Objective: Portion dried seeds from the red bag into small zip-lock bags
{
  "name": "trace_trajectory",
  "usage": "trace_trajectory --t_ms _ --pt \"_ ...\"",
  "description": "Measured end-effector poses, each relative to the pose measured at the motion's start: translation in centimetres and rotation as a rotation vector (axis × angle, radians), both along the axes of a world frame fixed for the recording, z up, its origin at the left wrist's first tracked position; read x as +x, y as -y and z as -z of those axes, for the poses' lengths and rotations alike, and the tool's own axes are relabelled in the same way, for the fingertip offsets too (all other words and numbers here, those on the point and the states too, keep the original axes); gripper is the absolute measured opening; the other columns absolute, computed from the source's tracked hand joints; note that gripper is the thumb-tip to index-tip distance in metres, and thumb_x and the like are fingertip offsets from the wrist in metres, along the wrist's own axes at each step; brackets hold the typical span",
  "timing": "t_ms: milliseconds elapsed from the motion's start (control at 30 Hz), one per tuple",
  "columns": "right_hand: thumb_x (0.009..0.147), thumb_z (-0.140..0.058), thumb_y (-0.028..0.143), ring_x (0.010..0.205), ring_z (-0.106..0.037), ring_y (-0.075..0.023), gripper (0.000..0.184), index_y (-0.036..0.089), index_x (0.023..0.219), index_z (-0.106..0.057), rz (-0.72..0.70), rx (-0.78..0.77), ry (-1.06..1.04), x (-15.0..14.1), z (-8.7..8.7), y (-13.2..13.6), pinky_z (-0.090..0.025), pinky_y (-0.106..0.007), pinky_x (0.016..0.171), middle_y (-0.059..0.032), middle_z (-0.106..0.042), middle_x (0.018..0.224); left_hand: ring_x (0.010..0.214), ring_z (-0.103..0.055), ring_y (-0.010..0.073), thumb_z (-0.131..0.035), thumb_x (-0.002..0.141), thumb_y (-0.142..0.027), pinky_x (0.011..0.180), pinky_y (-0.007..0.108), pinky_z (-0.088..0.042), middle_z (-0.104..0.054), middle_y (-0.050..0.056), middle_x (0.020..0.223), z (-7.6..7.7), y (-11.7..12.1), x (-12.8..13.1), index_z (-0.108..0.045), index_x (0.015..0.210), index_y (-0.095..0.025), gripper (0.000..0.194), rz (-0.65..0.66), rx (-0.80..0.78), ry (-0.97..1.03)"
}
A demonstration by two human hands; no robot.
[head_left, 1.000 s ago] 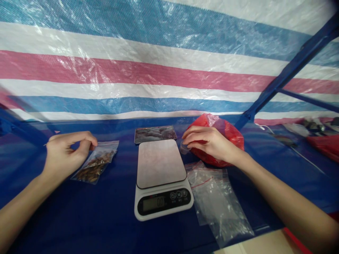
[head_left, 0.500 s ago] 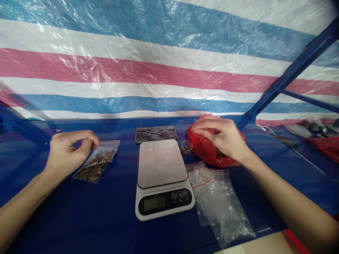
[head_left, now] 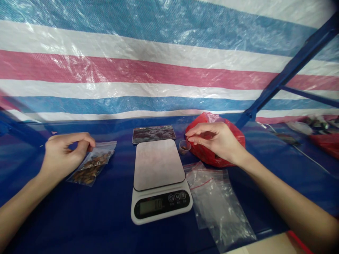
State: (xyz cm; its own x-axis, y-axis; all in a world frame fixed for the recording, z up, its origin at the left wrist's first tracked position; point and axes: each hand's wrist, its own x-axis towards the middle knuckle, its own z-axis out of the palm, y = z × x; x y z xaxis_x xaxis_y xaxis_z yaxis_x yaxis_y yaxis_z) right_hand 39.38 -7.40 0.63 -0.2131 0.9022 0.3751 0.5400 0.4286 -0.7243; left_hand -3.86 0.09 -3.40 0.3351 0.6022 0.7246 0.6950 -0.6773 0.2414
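Observation:
My left hand [head_left: 65, 151] is closed in a pinch at the upper left corner of a clear zip bag [head_left: 94, 162]. Brown, seed-like pieces fill the lower part of that bag, which lies slanted on the blue surface. My right hand [head_left: 215, 141] hovers in front of an open red plastic bag [head_left: 234, 132], thumb and fingertips drawn together. Whatever may be between those fingertips is too small to make out. Just below them stands a small clear cup [head_left: 184, 147] with a little brown matter inside. Between my hands sits a white kitchen scale [head_left: 160, 169], its pan bare.
Behind the scale lies a phone-like dark screen [head_left: 154, 134]. Several flat, clear zip bags [head_left: 219, 201] overlap at the scale's right side. A blue metal bar [head_left: 288, 76] slants up at right, before a striped tarp [head_left: 148, 72]. A white cable [head_left: 307, 155] runs at far right.
My right hand has moved slightly left and down from over the red bag towards the small cup. My left hand stays at the filled zip bag; the view has shifted a little.

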Motion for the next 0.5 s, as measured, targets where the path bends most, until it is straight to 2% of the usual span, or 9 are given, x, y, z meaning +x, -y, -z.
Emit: trace_trajectory --t_ms 167,267,333,400,500 --pt "0.085 -0.085 0.035 0.082 -0.076 -0.0203 0.017 0.022 0.096 -0.083 -0.029 0.040 0.020 -0.2 0.8 -0.5 -0.063 -0.034 0.078 -0.0058 -0.083 0.096 0.044 -0.056 0.0041 -0.051 0.085 -0.015 0.053 0.013 -0.044 -0.065 -0.009 0.055 -0.1 0.0 0.0 -0.070 0.063 -0.022 0.030 0.009 -0.012 -0.012" --pt "0.088 -0.081 0.039 0.086 -0.076 -0.0221 0.019 0.021 0.097 -0.082 0.097 0.089 0.012 1.4 -0.3 -0.7 -0.062 -0.037 0.080 -0.0084 -0.083 0.102 0.044 -0.056 0.0040 -0.051 0.086 -0.015 0.053 0.013 -0.043 -0.065 -0.010 0.055 -0.1 0.1 -0.1 -0.069 0.063 -0.022 0.030 0.002 -0.009 -0.010" --pt "0.088 -0.079 0.041 0.083 -0.075 -0.0220 0.022 0.020 0.097 -0.081 0.221 0.080 0.014 3.7 -1.6 -0.8 -0.061 -0.037 0.080 -0.0098 -0.082 0.101 0.046 -0.058 0.0043 -0.052 0.086 -0.015 0.054 0.013 -0.044 -0.065 -0.009 0.055 0.0 0.0 -0.1 -0.069 0.063 -0.023 0.030 -0.003 -0.006 0.002" --pt "0.086 -0.080 0.042 0.079 -0.074 -0.0218 0.025 0.018 0.095 -0.080 0.264 -0.036 0.081 6.7 -2.7 -0.7 -0.060 -0.035 0.075 -0.0101 -0.082 0.093 0.046 -0.059 0.0044 -0.052 0.086 -0.015 0.055 0.013 -0.045 -0.065 -0.009 0.056 0.0 0.0 0.0 -0.070 0.064 -0.023 0.029 -0.008 -0.006 0.010" --pt "0.081 -0.083 0.039 0.090 -0.076 -0.0255 0.034 0.019 0.109 -0.081 0.114 -0.348 0.317 10.0 -3.0 -0.7 -0.060 -0.033 0.076 -0.0115 -0.082 0.103 0.046 -0.059 0.0045 -0.052 0.085 -0.017 0.055 0.012 -0.045 -0.066 -0.009 0.056 0.0 -0.1 0.2 -0.069 0.063 -0.023 0.029 0.016 -0.004 0.002"
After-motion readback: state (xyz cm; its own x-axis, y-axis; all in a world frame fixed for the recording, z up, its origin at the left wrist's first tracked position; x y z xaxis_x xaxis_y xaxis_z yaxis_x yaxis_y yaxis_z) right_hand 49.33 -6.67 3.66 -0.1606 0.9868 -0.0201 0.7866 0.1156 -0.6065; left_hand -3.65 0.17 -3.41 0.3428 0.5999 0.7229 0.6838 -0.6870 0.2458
